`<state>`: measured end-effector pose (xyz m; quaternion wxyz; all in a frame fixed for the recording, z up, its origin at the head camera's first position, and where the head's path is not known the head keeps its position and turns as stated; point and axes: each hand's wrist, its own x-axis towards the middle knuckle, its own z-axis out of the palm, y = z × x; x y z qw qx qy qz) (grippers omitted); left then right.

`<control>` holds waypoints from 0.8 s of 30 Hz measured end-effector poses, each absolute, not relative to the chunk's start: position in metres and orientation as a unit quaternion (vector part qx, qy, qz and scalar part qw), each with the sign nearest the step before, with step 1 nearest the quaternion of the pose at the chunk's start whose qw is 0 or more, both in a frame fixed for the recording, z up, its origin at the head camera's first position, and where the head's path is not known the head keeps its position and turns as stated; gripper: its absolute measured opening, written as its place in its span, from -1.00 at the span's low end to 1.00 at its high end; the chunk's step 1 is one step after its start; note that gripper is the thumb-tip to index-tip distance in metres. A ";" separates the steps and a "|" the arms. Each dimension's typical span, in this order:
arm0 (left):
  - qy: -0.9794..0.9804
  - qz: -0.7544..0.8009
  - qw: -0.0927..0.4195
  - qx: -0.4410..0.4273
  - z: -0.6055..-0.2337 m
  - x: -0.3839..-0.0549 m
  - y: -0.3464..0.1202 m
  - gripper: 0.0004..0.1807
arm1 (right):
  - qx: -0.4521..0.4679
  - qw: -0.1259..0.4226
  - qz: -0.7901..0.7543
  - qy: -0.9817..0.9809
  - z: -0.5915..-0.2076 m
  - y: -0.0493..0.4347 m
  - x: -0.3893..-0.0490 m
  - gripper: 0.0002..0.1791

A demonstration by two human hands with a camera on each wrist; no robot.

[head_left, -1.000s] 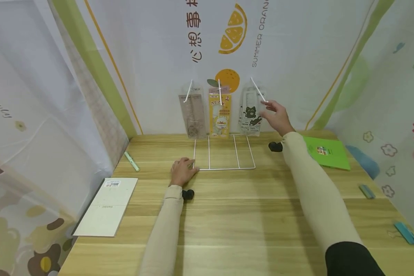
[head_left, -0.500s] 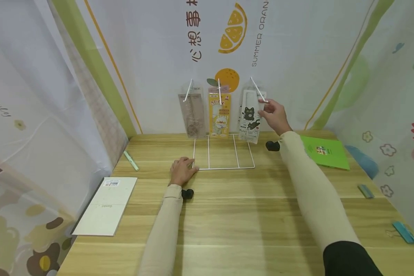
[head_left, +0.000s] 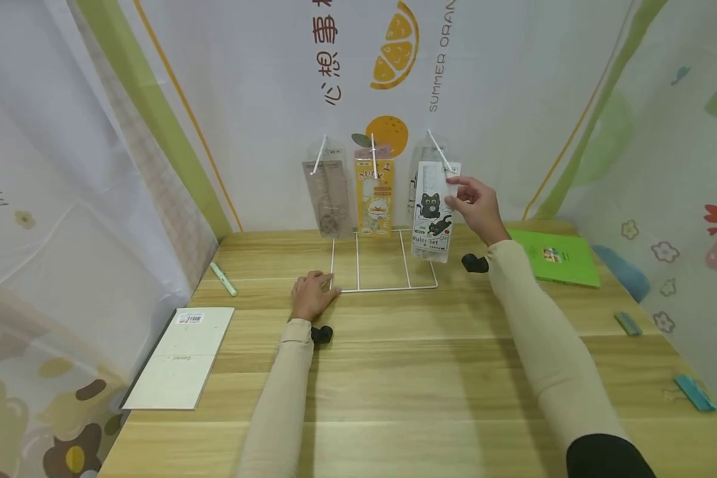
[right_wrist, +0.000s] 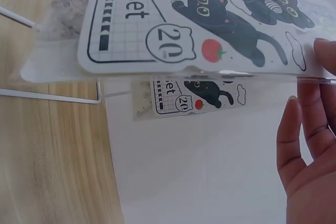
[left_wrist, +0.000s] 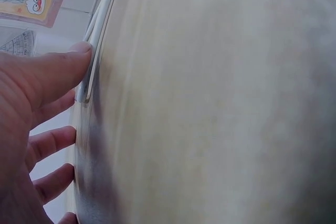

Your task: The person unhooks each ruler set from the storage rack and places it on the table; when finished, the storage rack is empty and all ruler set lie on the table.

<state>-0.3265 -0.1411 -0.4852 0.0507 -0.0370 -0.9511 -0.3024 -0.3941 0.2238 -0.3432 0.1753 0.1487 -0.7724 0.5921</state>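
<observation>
My right hand (head_left: 479,209) pinches the upper right edge of a cat-printed ruler set (head_left: 433,212) in clear packaging. Its top lies near the tip of the right hook on a white wire display rack (head_left: 388,289). In the right wrist view, a second ruler set (right_wrist: 197,95) with the same print hangs behind it. My left hand (head_left: 311,295) holds the rack's front left corner, thumb on the wire (left_wrist: 100,38) and the other fingers spread beside it. A brownish ruler pack (head_left: 328,196) and a yellow duck pack (head_left: 374,206) hang on the other hooks.
A pale notebook (head_left: 182,358) and a light green pen (head_left: 224,279) lie on the left of the wooden table (head_left: 394,398). At the right are a green booklet (head_left: 558,257), a dull green object (head_left: 627,323) and a teal binder clip (head_left: 696,393). Printed curtains surround the table.
My right hand has drawn the front ruler set forward along the hook toward its tip, away from the pack behind it. The left hand has stayed at the rack's corner.
</observation>
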 end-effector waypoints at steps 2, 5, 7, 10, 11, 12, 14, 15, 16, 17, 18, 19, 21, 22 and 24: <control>-0.952 -0.300 0.053 -0.037 -0.485 -0.327 -0.141 -0.47 | 0.153 0.178 0.589 -0.773 -0.343 0.225 -0.389 -0.57; -0.952 -0.298 0.057 -0.037 -0.485 -0.327 -0.141 -0.47 | 0.162 0.185 0.587 -0.771 -0.349 0.229 -0.387 -0.58; -0.952 -0.297 0.057 -0.039 -0.486 -0.327 -0.141 -0.47 | 0.166 0.187 0.589 -0.768 -0.356 0.233 -0.389 -0.58; -0.952 -0.298 0.057 -0.041 -0.486 -0.326 -0.141 -0.47 | 0.175 0.185 0.592 -0.765 -0.356 0.235 -0.377 -0.57; -0.952 -0.298 0.058 -0.042 -0.486 -0.326 -0.141 -0.48 | 0.178 0.184 0.592 -0.764 -0.355 0.235 -0.372 -0.57; -0.952 -0.296 0.059 -0.043 -0.486 -0.326 -0.142 -0.48 | 0.180 0.183 0.593 -0.764 -0.352 0.234 -0.366 -0.57; -0.953 -0.295 0.057 -0.043 -0.486 -0.326 -0.142 -0.47 | 0.183 0.181 0.590 -0.766 -0.347 0.233 -0.354 -0.57; -0.953 -0.294 0.056 -0.044 -0.486 -0.326 -0.142 -0.47 | 0.185 0.180 0.588 -0.767 -0.344 0.232 -0.348 -0.57; -0.953 -0.295 0.054 -0.043 -0.486 -0.326 -0.142 -0.47 | 0.187 0.179 0.587 -0.767 -0.342 0.232 -0.343 -0.56; -0.953 -0.295 0.052 -0.043 -0.486 -0.326 -0.142 -0.46 | 0.188 0.178 0.585 -0.769 -0.340 0.231 -0.338 -0.56; -0.953 -0.295 0.051 -0.042 -0.486 -0.326 -0.142 -0.46 | 0.188 0.177 0.583 -0.770 -0.339 0.232 -0.335 -0.56; -0.953 -0.296 0.050 -0.042 -0.486 -0.326 -0.142 -0.46 | 0.189 0.176 0.583 -0.770 -0.338 0.232 -0.332 -0.56; -0.953 -0.297 0.051 -0.042 -0.485 -0.325 -0.142 -0.46 | 0.189 0.174 0.583 -0.771 -0.339 0.234 -0.328 -0.55; -0.952 -0.298 0.052 -0.043 -0.485 -0.325 -0.142 -0.47 | 0.188 0.174 0.583 -0.771 -0.340 0.235 -0.328 -0.55; -0.952 -0.299 0.054 -0.044 -0.485 -0.324 -0.141 -0.47 | 0.186 0.176 0.583 -0.771 -0.345 0.239 -0.330 -0.55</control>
